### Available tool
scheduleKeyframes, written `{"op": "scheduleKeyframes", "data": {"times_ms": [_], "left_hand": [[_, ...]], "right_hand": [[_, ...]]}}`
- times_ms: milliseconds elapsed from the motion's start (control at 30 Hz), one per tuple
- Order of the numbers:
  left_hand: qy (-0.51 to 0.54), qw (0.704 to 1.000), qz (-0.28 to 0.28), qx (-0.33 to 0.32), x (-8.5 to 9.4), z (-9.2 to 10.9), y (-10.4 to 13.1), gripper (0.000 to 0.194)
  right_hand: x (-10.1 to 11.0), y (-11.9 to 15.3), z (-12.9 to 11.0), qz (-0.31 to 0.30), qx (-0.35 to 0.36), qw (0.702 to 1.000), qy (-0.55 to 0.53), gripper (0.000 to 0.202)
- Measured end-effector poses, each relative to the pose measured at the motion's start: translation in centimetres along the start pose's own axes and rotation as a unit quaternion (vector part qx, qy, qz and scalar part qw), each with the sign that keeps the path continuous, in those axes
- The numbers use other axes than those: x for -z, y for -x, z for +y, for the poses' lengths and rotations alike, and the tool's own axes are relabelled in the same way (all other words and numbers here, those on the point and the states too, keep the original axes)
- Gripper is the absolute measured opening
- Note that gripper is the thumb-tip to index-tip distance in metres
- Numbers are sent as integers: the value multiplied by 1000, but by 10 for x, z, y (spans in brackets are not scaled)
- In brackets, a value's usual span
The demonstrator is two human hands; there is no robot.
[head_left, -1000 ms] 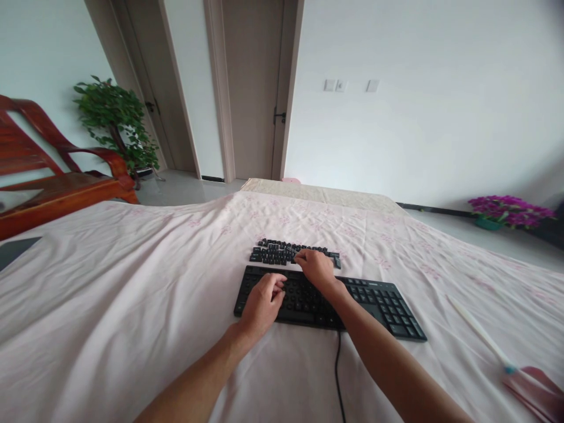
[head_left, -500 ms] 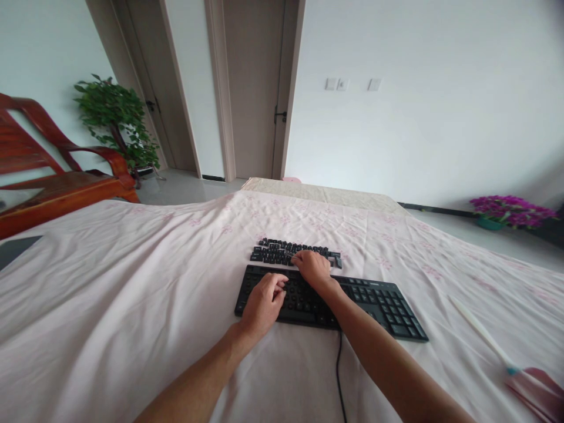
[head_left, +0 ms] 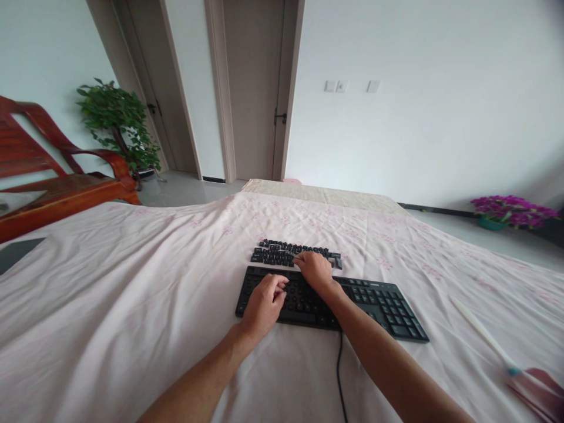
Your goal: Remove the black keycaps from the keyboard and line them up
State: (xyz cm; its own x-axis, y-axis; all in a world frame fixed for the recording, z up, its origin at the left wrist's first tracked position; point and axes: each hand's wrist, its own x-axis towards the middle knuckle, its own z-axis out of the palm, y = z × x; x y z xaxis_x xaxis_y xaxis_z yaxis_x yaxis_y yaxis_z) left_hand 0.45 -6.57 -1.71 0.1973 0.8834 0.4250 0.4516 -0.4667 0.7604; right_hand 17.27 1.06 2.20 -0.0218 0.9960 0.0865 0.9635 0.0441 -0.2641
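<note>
A black keyboard [head_left: 374, 311] lies across the cloth, its left part without keycaps and its right part with them. My left hand [head_left: 267, 299] rests over the left part, fingers curled together; whether they hold anything is too small to tell. Beyond the keyboard, loose black keycaps [head_left: 268, 256] lie in rows. My right hand [head_left: 312, 267] reaches over the keyboard to the near right side of these rows, its fingers pinched around the end of a thin wire-like tool [head_left: 289, 253] that extends left over the keycaps.
A pink-white cloth [head_left: 176, 329] covers the surface. The keyboard's cable [head_left: 339, 370] runs toward me. To the right lies a long pale stick [head_left: 480, 329] with a reddish end. A dark flat object [head_left: 20, 252] sits at the left edge, near a wooden chair [head_left: 66, 194].
The view has shifted very slightly. My right hand and the thin tool have moved a little over the keycaps; my left hand keeps its place.
</note>
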Motion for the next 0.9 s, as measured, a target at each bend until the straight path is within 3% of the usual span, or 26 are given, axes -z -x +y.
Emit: {"op": "scheduleKeyframes", "data": {"times_ms": [133,267,367,500,667,900], "left_hand": [[7,1000,2,1,1,2,0,30],[4,1000,-7,-1,0,2,0,29],[-11,1000,-12,2,-1,3,1,28],[-28,999,-28,10,0,8,0,31],[-54,996,-65,15,0,20,-1,37],[-52,996,-67,22,-2,20,-1,40]], "right_hand": [[18,7,1,30,17,999,-32,42],[44,22,8,46,139,984,-98,49],[54,38,16,31,161,979,-124,50],[50,57,26,-18,123,962,-242,42],[40,70,30,-63,80,945,-310,21],[41,80,16,-64,141,932,-328,18]]}}
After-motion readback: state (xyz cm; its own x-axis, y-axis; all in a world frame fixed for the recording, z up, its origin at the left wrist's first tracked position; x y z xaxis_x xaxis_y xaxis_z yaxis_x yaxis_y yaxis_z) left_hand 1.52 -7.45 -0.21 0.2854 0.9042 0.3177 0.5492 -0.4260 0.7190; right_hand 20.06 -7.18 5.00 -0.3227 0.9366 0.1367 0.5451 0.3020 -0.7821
